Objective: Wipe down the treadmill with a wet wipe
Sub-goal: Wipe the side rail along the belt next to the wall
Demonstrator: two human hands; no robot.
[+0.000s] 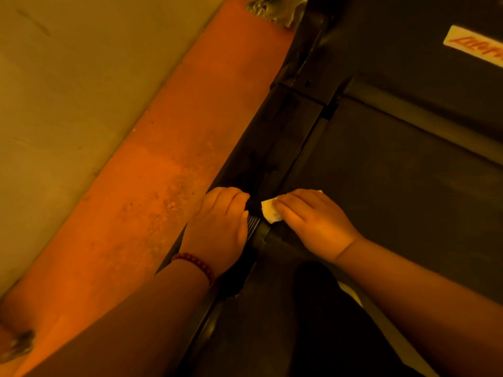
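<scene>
Right grip (313,221): released, fingers laid nearly straight on top of the wet wipe (269,212), pressing it down rather than pinching it. The wipe is folded small; only its near corner and a sliver of its far edge show past the fingertips. It lies where the ribbed side rail (275,148) meets the running belt (381,172), just beside the left grip (220,221). Left grip: fingers bent over on the rail's outer part, palm down, beaded bracelet (196,263) at the wrist. Light is dim and orange, so I cannot tell whether those fingers clasp the rail edge or only rest knuckled on it; it appears to serve as a brace. Beyond the rail, an orange floor strip (163,172) runs alongside, and ahead sits the dark motor cover (408,36) with a pale label (476,47). Judgement on the step: rail wiping, with much of the rail towards the motor cover not yet reached. To do it well: keep the fingers flat so pressure spreads across the whole wipe; stroke along the ribs, not across, so the grooves are cleaned; overlap passes. Refold to a clean face once soiled. Keep the bracing grip off the wiped stretch. Risk: the small wipe may bunch under the fingertips or catch in the seam at the belt.
</scene>
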